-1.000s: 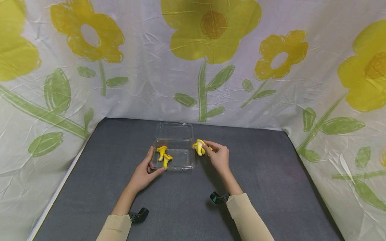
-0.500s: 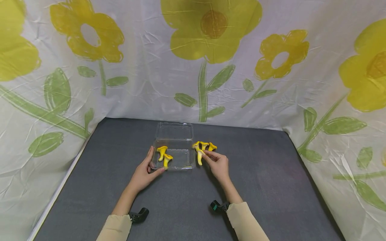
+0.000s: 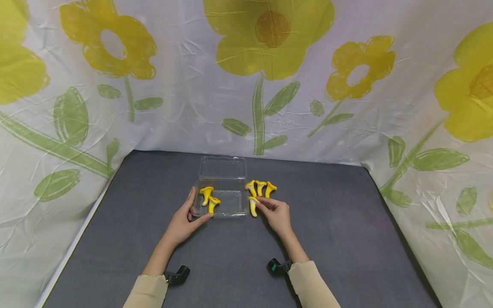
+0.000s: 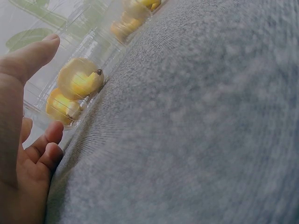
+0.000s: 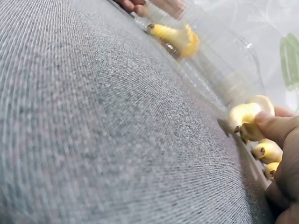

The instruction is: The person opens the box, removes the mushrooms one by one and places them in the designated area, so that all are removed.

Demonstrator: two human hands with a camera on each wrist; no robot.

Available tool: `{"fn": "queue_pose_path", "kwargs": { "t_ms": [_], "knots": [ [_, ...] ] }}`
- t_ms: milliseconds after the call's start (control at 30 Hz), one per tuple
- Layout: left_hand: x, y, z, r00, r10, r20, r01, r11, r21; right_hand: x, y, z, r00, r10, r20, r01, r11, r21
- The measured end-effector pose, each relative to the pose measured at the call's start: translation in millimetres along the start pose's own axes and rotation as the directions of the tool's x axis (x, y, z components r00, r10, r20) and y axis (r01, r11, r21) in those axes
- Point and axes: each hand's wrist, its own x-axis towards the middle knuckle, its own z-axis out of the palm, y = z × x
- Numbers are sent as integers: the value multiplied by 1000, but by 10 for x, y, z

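Note:
A clear plastic clamshell box stands with its lid folded back, and two yellow chanterelle mushrooms lie in its left half. At the box's near left corner is my left hand, its thumb along the front wall and its fingers along the left side, spread and fairly straight. My right hand pinches another chanterelle between thumb and fingers, just right of the box, at or close to the table. In the right wrist view this held chanterelle shows its pale stem and cap.
Three more chanterelles stand in a row beyond the right hand, beside the box's right wall. A dark grey cloth covers the table. Behind it hangs a white curtain printed with yellow flowers.
My right hand has drawn a chanterelle from the row toward the near side, down along the box's right wall. The three behind it are in plain sight. My left hand stays in place.

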Motion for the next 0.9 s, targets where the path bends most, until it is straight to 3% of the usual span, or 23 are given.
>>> {"fn": "queue_pose_path", "kwargs": {
  "t_ms": [633, 900],
  "knots": [
    [3, 23, -14, 1000, -2, -2, 2, 1000, 18, -19, 31, 28, 997, -72, -7, 70, 989, -128],
    [1, 36, -10, 1000, -14, 5, 14, 1000, 21, -35, 24, 13, 998, -56, -2, 55, 988, -146]
  ]
}}
